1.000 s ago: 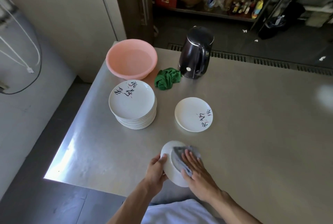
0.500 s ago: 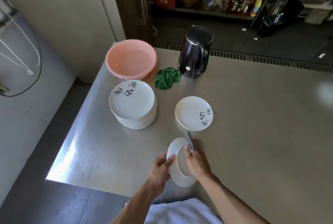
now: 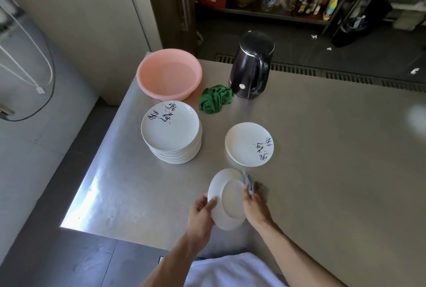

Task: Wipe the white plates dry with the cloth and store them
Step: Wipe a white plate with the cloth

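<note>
I hold a white plate (image 3: 227,199) tilted on edge over the steel table (image 3: 322,171), its underside facing me. My left hand (image 3: 202,214) grips its left rim. My right hand (image 3: 254,206) grips the grey cloth (image 3: 248,183) at the plate's right rim; most of the cloth is hidden behind the plate. A tall stack of white plates (image 3: 171,132) with black writing stands to the left. A short stack of the same plates (image 3: 249,144) lies just beyond the held plate.
A pink basin (image 3: 169,73) sits at the table's far left corner, a black kettle (image 3: 252,65) stands beside it, and a crumpled green cloth (image 3: 215,101) lies between them. The table's left edge drops to the dark floor. Shelves with bottles stand behind.
The plate has been turned from its face to its underside. The cloth and my right hand slid from the plate's middle to its right rim.
</note>
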Available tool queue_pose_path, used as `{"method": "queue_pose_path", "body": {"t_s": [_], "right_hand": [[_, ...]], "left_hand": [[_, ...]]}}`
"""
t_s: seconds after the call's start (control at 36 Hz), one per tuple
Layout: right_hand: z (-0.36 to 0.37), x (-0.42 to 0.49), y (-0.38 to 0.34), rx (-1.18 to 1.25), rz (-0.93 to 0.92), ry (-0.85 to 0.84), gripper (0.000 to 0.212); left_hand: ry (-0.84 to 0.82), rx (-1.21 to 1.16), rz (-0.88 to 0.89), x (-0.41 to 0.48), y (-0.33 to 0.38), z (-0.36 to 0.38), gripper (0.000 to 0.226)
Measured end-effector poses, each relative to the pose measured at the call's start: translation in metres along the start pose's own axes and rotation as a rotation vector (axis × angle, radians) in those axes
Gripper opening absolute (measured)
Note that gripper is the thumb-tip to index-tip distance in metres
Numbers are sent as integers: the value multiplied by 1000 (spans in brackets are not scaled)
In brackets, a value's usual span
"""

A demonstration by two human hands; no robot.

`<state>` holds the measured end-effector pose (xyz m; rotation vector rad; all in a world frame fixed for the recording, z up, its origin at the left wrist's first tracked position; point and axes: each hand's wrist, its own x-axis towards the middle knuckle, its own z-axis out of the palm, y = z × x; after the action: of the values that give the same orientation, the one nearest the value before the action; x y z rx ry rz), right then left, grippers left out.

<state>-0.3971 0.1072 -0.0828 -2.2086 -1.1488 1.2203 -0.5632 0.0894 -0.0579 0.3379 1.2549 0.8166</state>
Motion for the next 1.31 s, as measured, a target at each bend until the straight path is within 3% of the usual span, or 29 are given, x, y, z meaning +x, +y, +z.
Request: {"method": "queue_pose_path", "body": {"t_s": [0.11,0.19,0.25,0.31,0.36,0.42,0.47,0.5,0.61,0.69,0.78,0.86,0.92,0.97,1.06,1.17,1.22,1.31], "right_hand": [[4,-16,-6,-9,-261,-85,45],[9,-28,-18,-23,-584,-175,42],[13,-30,-19,-87,-671,-247,43],[13,-24,-16,-149,-633,-244,44],[10,-15,-13,-205,-561,-128,43],[6,-6,-14,-203,-386,17,42],[1,-2,-17,-157,-201,40,44],[0,-4,-18,-180,-216,22,47],[3,-28,-16,-331,-692,-173,53],[0,-33,-6,-386,-839,-202,49],[-5,-24,-4,-338,-733,-81,52],[-6,-9,-9,-82,-265,50,49],[-7,-4,-10,-3,-96,34,46],[-3,-7,-10,-10,-169,-25,46],[1,-18,-11,25,-488,-98,47],[3,-27,1,-172,-763,-213,45],[2,-24,7,-265,-742,-133,48],[-8,-15,2,-225,-395,26,50]], "left_hand": [[-16,54,3,7,6,-3,2],[-103,120,-10,4,3,-3,20],[-165,147,-2,0,1,-1,23],[-180,163,-7,-3,0,-1,25],[-154,181,-19,-4,1,-3,29],[-134,196,-30,-4,1,-6,30],[-117,208,-37,-3,0,-7,27],[-116,213,-36,-2,0,-7,25],[-177,251,5,-1,-1,-4,23],[-198,265,54,-4,-1,-2,21],[-196,253,58,-7,-2,-2,39],[-170,203,25,-5,0,0,32],[-138,141,-39,-2,3,2,20],[-116,127,-77,0,8,2,22],[-130,159,-73,2,10,2,22],[-163,246,-35,-2,5,0,27],[-168,239,-46,-3,4,-4,24],[-163,229,-77,-2,5,-6,30]]}}
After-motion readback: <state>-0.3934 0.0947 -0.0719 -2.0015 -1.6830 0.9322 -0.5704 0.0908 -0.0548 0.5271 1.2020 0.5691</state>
